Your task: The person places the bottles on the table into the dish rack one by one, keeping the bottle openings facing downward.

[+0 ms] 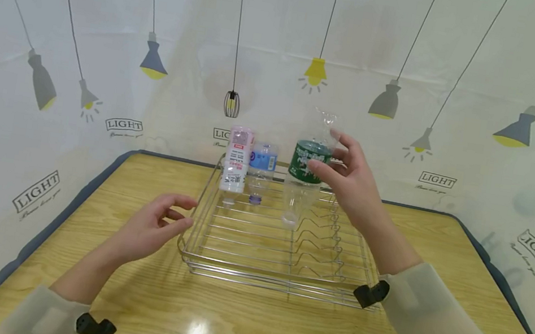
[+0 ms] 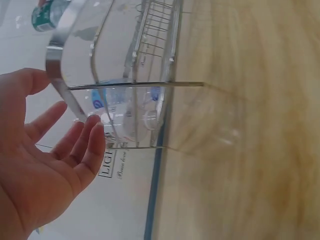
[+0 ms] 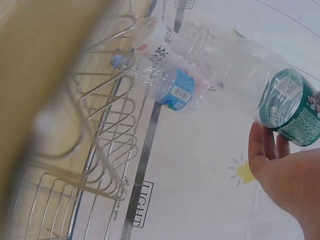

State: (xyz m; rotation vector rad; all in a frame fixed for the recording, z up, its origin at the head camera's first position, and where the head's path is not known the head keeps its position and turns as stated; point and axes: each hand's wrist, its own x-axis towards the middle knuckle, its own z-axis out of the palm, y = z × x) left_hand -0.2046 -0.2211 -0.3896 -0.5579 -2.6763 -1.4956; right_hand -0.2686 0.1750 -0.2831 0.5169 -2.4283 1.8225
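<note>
Over the wire dish rack (image 1: 248, 270), my right hand (image 1: 354, 185) grips a clear plastic bottle with a green label (image 1: 308, 161). The bottle is upside down, its neck pointing down toward the rack's wires. In the right wrist view the fingers (image 3: 270, 145) curl at the label of that green bottle (image 3: 295, 107). My left hand (image 1: 156, 228) is at the rack's left side, fingers loosely bent and holding nothing. In the left wrist view its fingertips are close to the rack's metal rim (image 2: 55, 60). A pink-and-white bottle (image 1: 236, 160) and a blue-labelled bottle (image 1: 263, 161) stand inverted in the rack's back left.
The rack has a row of bent wire dividers (image 1: 324, 238) along its right part. It sits on a wooden table (image 1: 235, 322) with a dark blue edge (image 1: 108, 170). Behind rises a white backdrop (image 1: 286, 33) printed with hanging lamps.
</note>
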